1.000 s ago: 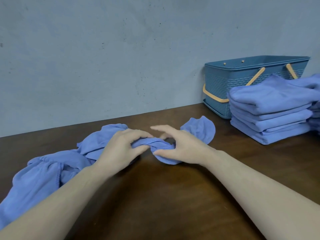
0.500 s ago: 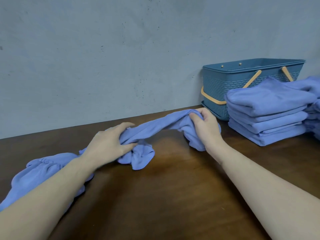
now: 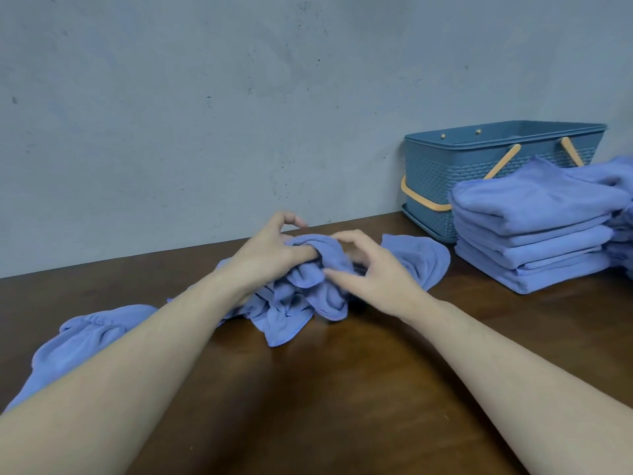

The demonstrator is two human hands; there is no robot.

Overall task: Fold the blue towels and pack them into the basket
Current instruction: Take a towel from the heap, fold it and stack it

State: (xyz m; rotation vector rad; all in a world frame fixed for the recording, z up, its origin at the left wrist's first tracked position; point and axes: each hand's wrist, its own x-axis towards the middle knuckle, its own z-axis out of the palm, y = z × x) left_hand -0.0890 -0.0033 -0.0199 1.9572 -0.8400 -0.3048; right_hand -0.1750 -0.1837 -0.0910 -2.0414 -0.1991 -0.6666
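Observation:
A crumpled blue towel (image 3: 291, 310) lies bunched on the dark wooden table (image 3: 325, 389) in the middle of the view, one end (image 3: 421, 258) spreading to the right. My left hand (image 3: 270, 255) grips the top of the bunch with curled fingers. My right hand (image 3: 373, 275) meets it from the right, thumb and fingers curled round the same bunch. A blue woven basket (image 3: 442, 173) with tan handles stands against the wall at the back right. A stack of folded blue towels (image 3: 531, 234) sits in front of it.
More loose blue towel cloth (image 3: 85, 337) trails off to the left under my left forearm. A grey wall (image 3: 239, 114) runs close behind the table. Further folded towels (image 3: 623, 234) show at the right edge.
My hands had pulled apart, stretching the towel between them. They have now come back together at the centre and the towel is bunched again.

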